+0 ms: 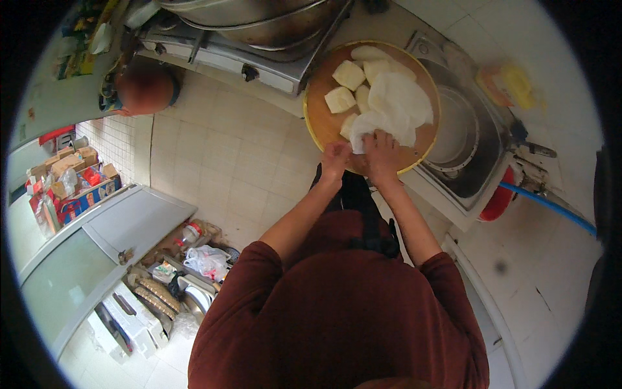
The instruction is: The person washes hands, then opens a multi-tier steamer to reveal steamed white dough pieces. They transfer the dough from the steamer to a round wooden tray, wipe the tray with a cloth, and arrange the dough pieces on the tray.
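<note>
Before me lies a round wooden board point(320, 119) with a yellow rim. Several pale peeled pieces of food point(348, 75), some cut into blocks, rest on its far and left parts. A thin white cloth point(396, 104) lies crumpled on the right half, partly over the pieces. At the board's near edge, my right hand point(381, 153) presses on the cloth's near end with its fingers bent. My left hand point(336, 158) is beside it, fingertips drawn together at the cloth's corner; whether they pinch it is unclear.
Right of the board is a steel sink point(486, 170) holding a round metal basin point(474, 131). A gas stove point(272, 68) with large metal pans point(272, 22) stands at the upper left. A blue hose point(549, 204) runs at right. Another person point(146, 90) appears at far left, near the stove.
</note>
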Tool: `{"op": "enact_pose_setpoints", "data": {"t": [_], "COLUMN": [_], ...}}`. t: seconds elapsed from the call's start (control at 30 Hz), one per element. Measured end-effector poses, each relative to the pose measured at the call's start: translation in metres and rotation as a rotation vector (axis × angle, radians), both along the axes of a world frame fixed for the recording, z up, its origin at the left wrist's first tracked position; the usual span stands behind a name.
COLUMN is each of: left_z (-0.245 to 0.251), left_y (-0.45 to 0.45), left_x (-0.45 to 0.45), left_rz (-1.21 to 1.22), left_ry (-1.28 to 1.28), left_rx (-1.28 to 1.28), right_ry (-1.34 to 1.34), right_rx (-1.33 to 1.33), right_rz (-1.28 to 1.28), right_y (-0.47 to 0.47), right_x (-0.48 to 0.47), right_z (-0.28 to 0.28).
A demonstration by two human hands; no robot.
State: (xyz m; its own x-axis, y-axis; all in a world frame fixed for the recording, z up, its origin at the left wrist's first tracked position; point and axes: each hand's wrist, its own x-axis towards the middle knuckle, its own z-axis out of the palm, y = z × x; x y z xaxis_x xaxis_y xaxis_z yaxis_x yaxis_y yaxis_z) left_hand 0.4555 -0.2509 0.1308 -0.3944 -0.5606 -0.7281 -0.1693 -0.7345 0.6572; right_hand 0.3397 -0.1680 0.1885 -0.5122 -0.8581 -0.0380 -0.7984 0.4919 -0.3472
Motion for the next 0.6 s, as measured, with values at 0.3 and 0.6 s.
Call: {"op": "enact_pose_setpoints", "data": {"t": [0.3,0.6], "left_z": [-0.010,-0.013], "left_y": [0.000,0.007], "left_x": [-0.007,-0.036], "left_rz": [0.027,0.043], "left_ry": [-0.041,-0.142], "left_rx": [-0.234,-0.357], "right_ry": [-0.433,-0.447], "right_rx": [-0.316,-0.152], "right_rz": [-0.394,-0.230], "right_y": [-0.003,-0.001], "right_x": [-0.068,-0.069], "right_z": [-0.009,-0.015]}}
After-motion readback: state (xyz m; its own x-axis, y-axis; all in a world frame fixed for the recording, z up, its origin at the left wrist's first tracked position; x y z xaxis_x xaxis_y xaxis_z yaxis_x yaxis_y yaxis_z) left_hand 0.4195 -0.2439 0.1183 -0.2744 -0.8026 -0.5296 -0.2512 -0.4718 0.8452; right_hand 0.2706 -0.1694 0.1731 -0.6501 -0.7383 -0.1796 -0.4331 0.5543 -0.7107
